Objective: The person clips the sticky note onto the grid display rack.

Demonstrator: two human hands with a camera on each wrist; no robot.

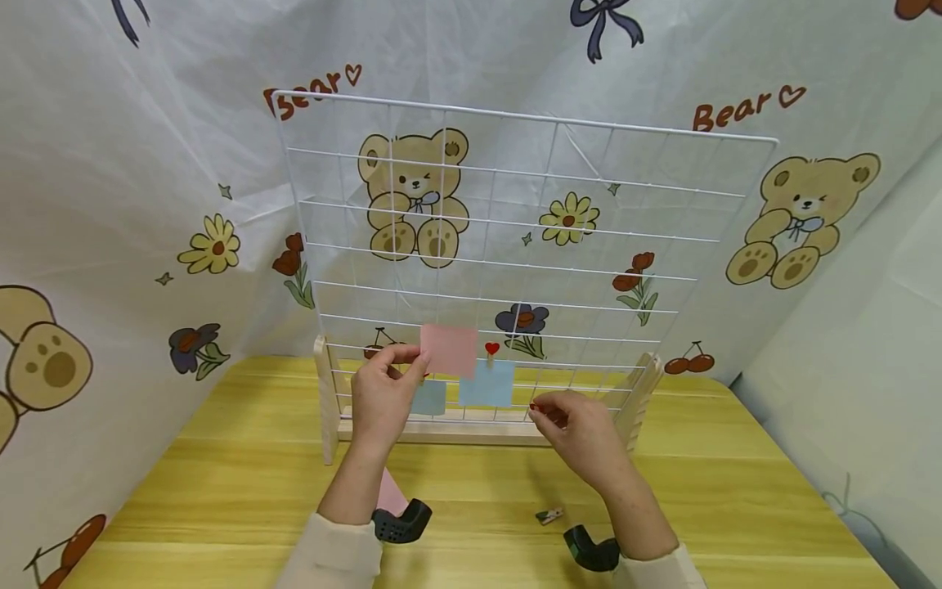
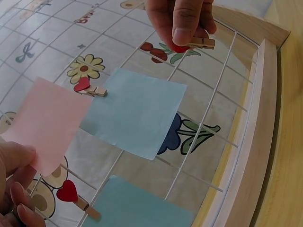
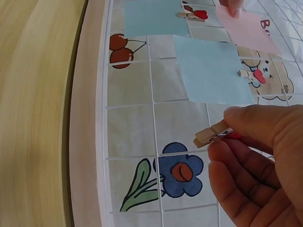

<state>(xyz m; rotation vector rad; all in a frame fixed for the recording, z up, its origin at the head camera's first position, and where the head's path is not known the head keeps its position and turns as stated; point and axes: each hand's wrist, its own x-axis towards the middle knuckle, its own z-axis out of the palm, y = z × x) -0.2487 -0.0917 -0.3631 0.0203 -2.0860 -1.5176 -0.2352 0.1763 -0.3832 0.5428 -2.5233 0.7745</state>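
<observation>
My left hand (image 1: pixel 384 393) pinches a pink paper note (image 1: pixel 450 350) by its lower left side, holding it against the white wire grid (image 1: pixel 545 174). Between thumb and fingertips, my right hand (image 1: pixel 581 429) grips a small wooden clothespin (image 3: pixel 211 134) with a red heart, its wooden end pointing away from the fingers. Two blue notes hang low on the grid. One blue note (image 1: pixel 486 384) is held by a heart clothespin (image 2: pixel 94 90); the other blue note (image 2: pixel 142 203), lower left, has its own heart clothespin (image 2: pixel 78 198).
A wooden stand (image 1: pixel 456 432) holds the grid upright on the wood-grain table (image 1: pixel 471 507). Another clothespin (image 1: pixel 549 515) lies on the table near my right wrist. A pink paper (image 1: pixel 392 494) lies partly behind my left forearm. A bear-print cloth (image 1: pixel 221 123) hangs behind.
</observation>
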